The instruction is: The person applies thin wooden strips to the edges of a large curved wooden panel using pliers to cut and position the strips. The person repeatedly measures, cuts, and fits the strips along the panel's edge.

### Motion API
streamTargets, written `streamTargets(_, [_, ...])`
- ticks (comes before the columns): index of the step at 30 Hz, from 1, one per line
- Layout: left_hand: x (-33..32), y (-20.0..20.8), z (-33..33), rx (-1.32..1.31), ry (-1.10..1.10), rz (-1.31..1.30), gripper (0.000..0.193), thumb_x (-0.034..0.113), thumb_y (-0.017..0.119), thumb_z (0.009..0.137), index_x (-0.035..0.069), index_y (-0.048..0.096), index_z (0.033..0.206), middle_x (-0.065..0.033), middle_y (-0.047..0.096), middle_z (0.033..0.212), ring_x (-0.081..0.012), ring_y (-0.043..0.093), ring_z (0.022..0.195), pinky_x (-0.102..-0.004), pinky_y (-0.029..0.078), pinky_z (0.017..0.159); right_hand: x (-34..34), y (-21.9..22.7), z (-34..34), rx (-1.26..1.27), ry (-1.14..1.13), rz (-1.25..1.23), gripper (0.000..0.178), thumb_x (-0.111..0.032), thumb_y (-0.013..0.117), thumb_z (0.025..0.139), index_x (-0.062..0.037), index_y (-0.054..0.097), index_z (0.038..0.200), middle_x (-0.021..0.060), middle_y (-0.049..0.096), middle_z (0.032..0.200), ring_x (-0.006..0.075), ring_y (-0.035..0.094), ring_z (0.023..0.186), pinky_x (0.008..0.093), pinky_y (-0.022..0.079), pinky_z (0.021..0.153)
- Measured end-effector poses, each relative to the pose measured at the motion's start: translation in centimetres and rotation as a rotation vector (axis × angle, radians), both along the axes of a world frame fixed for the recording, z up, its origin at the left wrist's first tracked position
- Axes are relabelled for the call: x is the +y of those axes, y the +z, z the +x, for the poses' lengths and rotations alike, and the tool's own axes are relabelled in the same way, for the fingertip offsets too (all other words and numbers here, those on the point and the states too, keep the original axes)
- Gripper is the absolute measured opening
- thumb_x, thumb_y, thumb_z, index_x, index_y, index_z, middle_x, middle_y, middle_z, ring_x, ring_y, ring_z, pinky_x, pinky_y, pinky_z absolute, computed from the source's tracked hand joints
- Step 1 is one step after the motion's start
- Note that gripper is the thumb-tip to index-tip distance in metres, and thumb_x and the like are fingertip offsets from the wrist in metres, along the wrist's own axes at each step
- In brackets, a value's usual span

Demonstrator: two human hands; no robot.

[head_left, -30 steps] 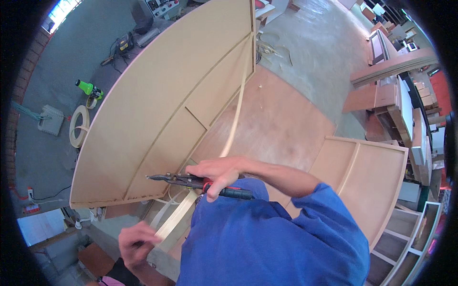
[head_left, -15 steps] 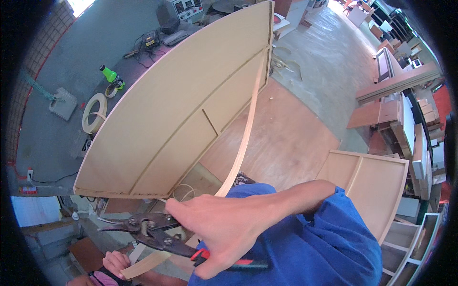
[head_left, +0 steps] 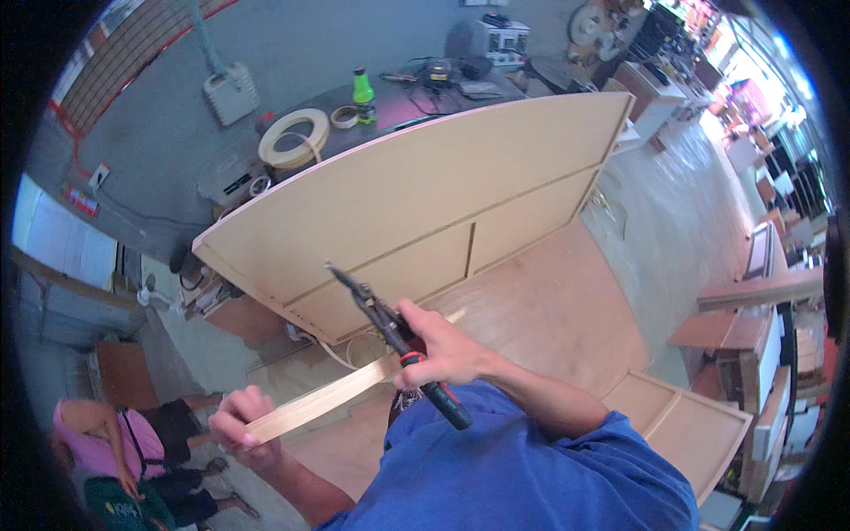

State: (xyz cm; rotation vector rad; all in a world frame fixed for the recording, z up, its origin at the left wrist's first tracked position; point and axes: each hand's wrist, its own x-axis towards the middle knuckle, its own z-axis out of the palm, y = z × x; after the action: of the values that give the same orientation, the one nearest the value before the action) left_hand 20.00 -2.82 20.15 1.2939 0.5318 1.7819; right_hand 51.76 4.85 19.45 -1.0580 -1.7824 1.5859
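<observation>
My left hand [head_left: 243,427] is closed around the near end of a pale wood strip [head_left: 323,403]. From there the strip runs up and right, passing behind my right hand [head_left: 447,350]; a short end shows just beyond the fingers. That right hand grips a pair of tin snips [head_left: 356,294] with black and red handles, the dark jaws pointing up and away. Whether the right fingers also touch the strip cannot be made out. Beyond both hands stands a large pale wooden panel [head_left: 390,212] with a curved top edge and narrow battens across its face.
A workbench behind the panel carries rolls of edging tape [head_left: 274,157], a green bottle [head_left: 363,88] and a power tool [head_left: 436,74]. A person in pink [head_left: 102,438] is at lower left. A framed panel [head_left: 699,434] lies at right, near stacked boards [head_left: 753,332].
The view has turned, so the panel sits farther off. The snips have swung from pointing left to pointing up and away. The strip no longer reaches up across the panel.
</observation>
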Motion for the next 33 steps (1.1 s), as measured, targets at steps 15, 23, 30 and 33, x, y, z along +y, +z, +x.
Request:
streamTargets(15, [4.0,1.3,9.6,0.615,0.065,-0.343,0.023,-0.009,0.080,0.075,0.007,0.071,0.090,-0.0063,0.063,0.085,-0.0166,0.060,0.072,-0.0297,0.043,0.061,27.5,-0.8,11.9,-0.484,-0.446,0.469,0.080,-0.050,0.088,0.062,0.0040,0.066,0.117,0.0231,0.070,0.109,0.0355,0.069,0.104,0.0451,0.055,0.090])
streamTargets(23, [7.6,1.0,19.7,0.623,0.280,-0.686,0.025,-0.014,0.077,0.070,0.003,0.072,0.088,-0.0104,0.064,0.088,-0.0176,0.061,0.077,-0.0299,0.048,0.065,59.3,-4.4,11.7,-0.984,-0.249,0.193,0.074,-0.051,0.082,0.071,-0.0017,0.068,0.124,0.0234,0.068,0.128,0.0357,0.066,0.122,0.0470,0.052,0.102])
streamTargets(30, [8.1,3.2,25.1,0.543,0.436,-0.882,0.015,0.014,0.072,0.096,0.003,0.068,0.085,-0.0086,0.063,0.085,-0.0195,0.061,0.079,-0.0311,0.049,0.073,68.6,-15.5,6.7,-1.083,-0.351,0.257,0.096,-0.051,0.083,0.077,-0.0084,0.039,0.151,0.0221,0.055,0.147,0.0434,0.051,0.138,0.0595,0.040,0.112])
streamTargets(33, [9.0,3.8,26.1,0.607,0.383,-0.841,0.004,0.006,0.068,0.098,0.002,0.068,0.099,-0.0093,0.064,0.094,-0.0181,0.062,0.086,-0.0273,0.049,0.073,69.0,-18.6,6.3,-1.096,-0.299,0.359,0.099,-0.052,0.085,0.077,-0.0060,0.037,0.151,0.0220,0.055,0.147,0.0444,0.051,0.137,0.0609,0.041,0.110])
